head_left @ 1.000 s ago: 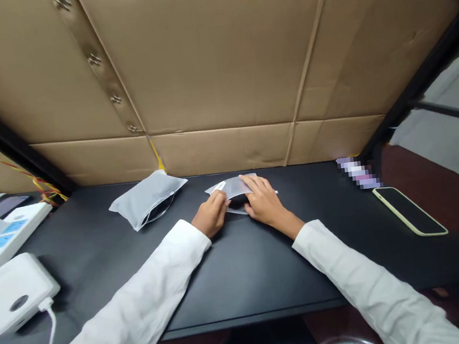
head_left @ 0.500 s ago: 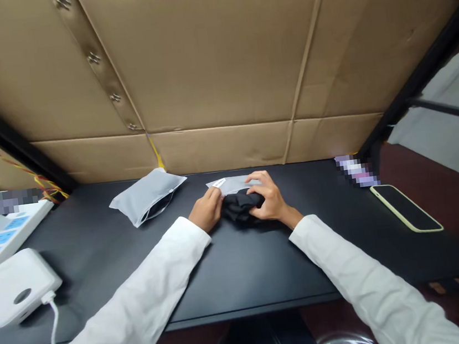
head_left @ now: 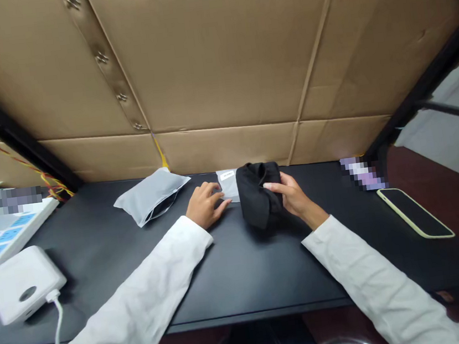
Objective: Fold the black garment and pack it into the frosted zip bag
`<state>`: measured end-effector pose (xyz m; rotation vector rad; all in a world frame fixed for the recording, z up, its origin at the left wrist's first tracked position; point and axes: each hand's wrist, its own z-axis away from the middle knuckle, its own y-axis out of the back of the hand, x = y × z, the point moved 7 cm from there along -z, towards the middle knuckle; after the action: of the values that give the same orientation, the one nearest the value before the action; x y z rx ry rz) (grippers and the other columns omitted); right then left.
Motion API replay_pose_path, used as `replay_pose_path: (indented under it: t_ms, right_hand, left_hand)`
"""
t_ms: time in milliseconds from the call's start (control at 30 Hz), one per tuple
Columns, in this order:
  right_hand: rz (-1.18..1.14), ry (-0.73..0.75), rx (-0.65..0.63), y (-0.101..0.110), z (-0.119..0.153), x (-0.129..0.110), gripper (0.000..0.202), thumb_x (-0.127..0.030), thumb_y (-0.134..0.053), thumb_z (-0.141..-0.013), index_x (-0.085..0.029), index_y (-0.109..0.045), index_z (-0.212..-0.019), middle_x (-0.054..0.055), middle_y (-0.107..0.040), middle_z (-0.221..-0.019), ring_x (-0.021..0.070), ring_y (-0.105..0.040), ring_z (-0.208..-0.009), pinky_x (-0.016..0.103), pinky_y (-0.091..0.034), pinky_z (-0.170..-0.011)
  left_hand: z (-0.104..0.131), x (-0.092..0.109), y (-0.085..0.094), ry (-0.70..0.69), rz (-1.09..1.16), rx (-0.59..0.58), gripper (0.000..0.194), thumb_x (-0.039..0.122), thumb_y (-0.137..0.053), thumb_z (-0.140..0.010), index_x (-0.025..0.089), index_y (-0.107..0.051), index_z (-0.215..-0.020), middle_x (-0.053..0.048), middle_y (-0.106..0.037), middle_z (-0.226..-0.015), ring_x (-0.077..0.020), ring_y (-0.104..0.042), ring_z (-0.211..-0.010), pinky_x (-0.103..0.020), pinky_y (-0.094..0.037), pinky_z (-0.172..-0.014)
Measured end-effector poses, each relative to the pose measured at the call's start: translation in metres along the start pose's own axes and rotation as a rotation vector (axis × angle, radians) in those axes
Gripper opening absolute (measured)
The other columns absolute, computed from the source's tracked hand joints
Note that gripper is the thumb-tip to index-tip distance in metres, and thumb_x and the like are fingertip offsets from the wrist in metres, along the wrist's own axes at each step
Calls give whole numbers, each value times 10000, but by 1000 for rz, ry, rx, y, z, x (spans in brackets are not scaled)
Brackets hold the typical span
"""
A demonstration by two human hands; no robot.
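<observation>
A folded black cloth (head_left: 254, 197) is pinched by my right hand (head_left: 295, 194), thumb in front, and hangs just above the dark table. Beside its left edge lies a flat grey-white bag (head_left: 228, 187) with a small white label, partly hidden behind the cloth. My left hand (head_left: 206, 204) rests at that bag's left edge, its fingers apart and holding nothing. Further left, a fuller grey pouch (head_left: 151, 194) lies on the table with its mouth gaping toward the lower right, something dark inside.
On the left are a white device (head_left: 25, 283) with a cable and a power strip (head_left: 11, 238). A phone (head_left: 415, 213) and a blurred purple packet (head_left: 362, 173) lie on the right. Cardboard (head_left: 215, 56) stands behind the black table (head_left: 243, 282).
My right hand has lifted the black cloth from the pale bag and shifted right; the cloth now hangs larger and less bunched. My left hand has let go and spread its fingers.
</observation>
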<state>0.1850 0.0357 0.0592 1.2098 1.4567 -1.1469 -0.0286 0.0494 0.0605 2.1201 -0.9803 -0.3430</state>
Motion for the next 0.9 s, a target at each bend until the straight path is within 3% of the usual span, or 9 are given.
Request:
replay_pose_path:
  t_ms: [100,200,267,367,467,533,667,800,900]
  right_hand:
    - [89,-98,-165,-11,4,13,407,-389,-757,-692,-220,-608,-1030,63,-685,-1014,222,-655,-909,350,-550,-769]
    - [238,-130,-233,-6,5,26,480,-356,-730,-736,-252,-552,-1169,57,-663,-1057,198,-650,-888,321,-551,-715]
    - [389,-80,-286,-1,5,27,590,-279,-711,-739,-279,-493,-1287,53,-640,-1097,189,-639,-900,326,-549,-735]
    - [703,114,-309,5,7,15,548,-161,-633,-748,-291,-550,-1274,54,-607,-1146,215,-603,-1006,401,-520,-877]
    - [891,345,-243,0,14,-4,399,-180,-573,-832,-285,-611,-1215,73,-556,-1268,261,-516,-1202,509,-396,-1059]
    - [929,447,-297,-13,23,-10,473,-273,-637,-842,-295,-554,-1307,87,-518,-1344,280,-458,-1281,528,-354,-1101]
    - [992,544,-448,-33,36,-13,595,-266,-692,-796,-309,-514,-1363,80,-591,-1267,270,-534,-1188,465,-465,-1015]
    - [982,534,-176,7,24,-30,637,-109,-570,-762,-299,-504,-1366,46,-634,-1136,239,-605,-1053,416,-495,-968]
    - [1007,453,-56,48,17,-33,671,-110,-600,-706,-287,-516,-1347,41,-628,-1051,233,-617,-955,403,-522,-906]
  left_hand:
    - [0,-6,1,207,360,25,356,423,-433,-987,177,-683,-927,-81,-653,-949,-192,-602,-822,-349,-486,-751]
    - [2,-10,-11,370,752,-124,490,473,-298,-1015,166,-680,-1022,-83,-691,-935,-172,-621,-703,-330,-512,-661]
    - [2,-3,-20,312,927,-330,549,529,-304,-1000,163,-711,-968,-98,-715,-925,-202,-654,-765,-355,-532,-715]
    - [6,7,-23,155,1058,-568,470,596,-538,-890,170,-735,-877,-119,-712,-990,-249,-663,-958,-393,-523,-872]
    - [9,8,-22,92,1069,-645,481,553,-803,-665,188,-729,-969,-129,-665,-1120,-260,-644,-1047,-379,-522,-905]
    - [10,9,-21,62,1049,-664,552,495,-866,-589,202,-716,-1031,-131,-639,-1170,-260,-633,-1081,-371,-522,-915]
    - [11,5,-17,33,1008,-683,503,409,-860,-628,225,-698,-1067,-117,-636,-1183,-254,-611,-1132,-377,-514,-943]
    - [10,-16,-12,40,858,-640,422,378,-807,-700,216,-691,-1072,-106,-646,-1137,-238,-615,-1089,-354,-523,-907]
    - [5,-34,-1,47,637,-498,327,385,-762,-739,206,-695,-1005,-92,-641,-1078,-221,-612,-994,-334,-523,-833]
